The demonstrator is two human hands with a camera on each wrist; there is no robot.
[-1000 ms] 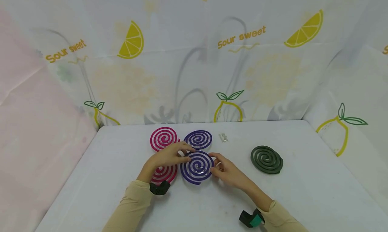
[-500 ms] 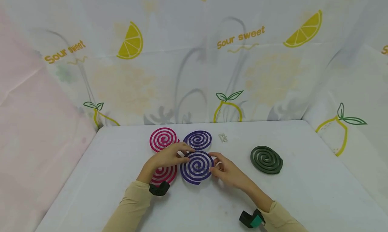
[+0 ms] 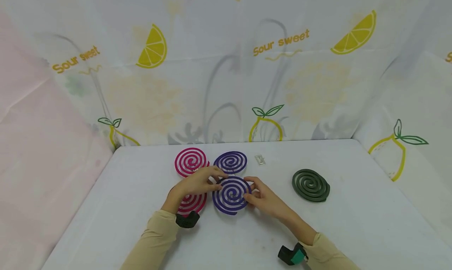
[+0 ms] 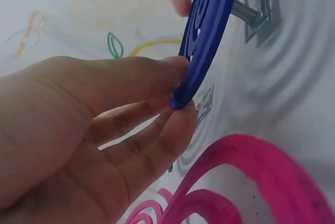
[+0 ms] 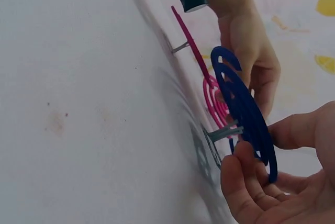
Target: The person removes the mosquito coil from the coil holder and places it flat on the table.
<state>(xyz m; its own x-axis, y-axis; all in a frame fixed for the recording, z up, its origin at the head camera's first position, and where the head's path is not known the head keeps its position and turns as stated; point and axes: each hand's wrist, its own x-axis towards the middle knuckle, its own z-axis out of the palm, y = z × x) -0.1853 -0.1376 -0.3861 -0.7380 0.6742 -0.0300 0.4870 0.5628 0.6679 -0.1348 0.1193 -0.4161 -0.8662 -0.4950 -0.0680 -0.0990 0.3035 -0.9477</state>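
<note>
Both hands hold the nearer purple mosquito coil (image 3: 232, 194) by its edges, raised on a small metal stand (image 5: 225, 131). My left hand (image 3: 200, 180) pinches the coil's left rim between thumb and fingers, as the left wrist view shows. My right hand (image 3: 265, 199) grips the opposite rim, with fingertips close to the stand in the right wrist view. Behind it, another purple coil (image 3: 230, 162) sits on its own support. A pink coil (image 3: 191, 162) lies at the back left. The nearer pink coil (image 3: 193, 203) is partly hidden under my left hand and wrist.
A dark green coil (image 3: 310, 185), perhaps several stacked, lies to the right on the white table (image 3: 363, 223). A loose flat metal stand (image 3: 260, 159) lies near the back edge. Lemon-printed cloth (image 3: 212, 85) hangs behind the table.
The nearer purple coil has shifted slightly to the right, both hands keeping hold of it. My left hand has moved a little rightward. The other coils have stayed in place.
</note>
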